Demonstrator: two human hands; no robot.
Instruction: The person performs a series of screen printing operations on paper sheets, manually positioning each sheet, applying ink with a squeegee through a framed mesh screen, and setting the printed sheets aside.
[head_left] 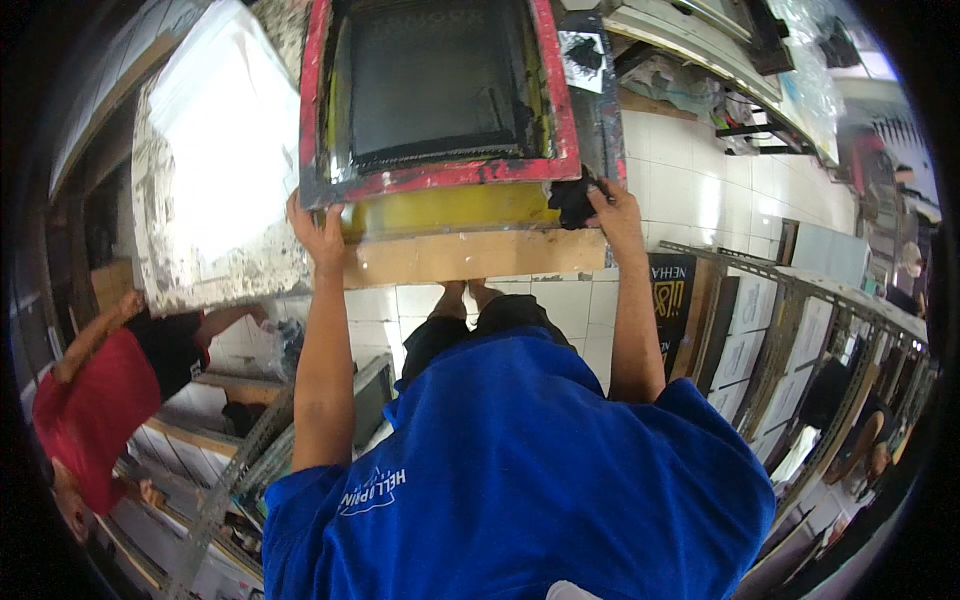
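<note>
In front of me lies a screen printing frame with a worn red border and a dark, ink-smeared mesh. My left hand has its fingers closed around the near left corner of this frame. At the near right corner, my right hand grips a crumpled black cloth, pressed close against the red border. Between my hands, a yellow strip shows under the near edge of the frame. Nearest me runs a bare wooden board edge.
White sheets cover an ink-stained table to the left. Behind it is a person in a red shirt. A paper with a black smudge lies right of the frame. Metal shelving with boxes stands at right, near another person.
</note>
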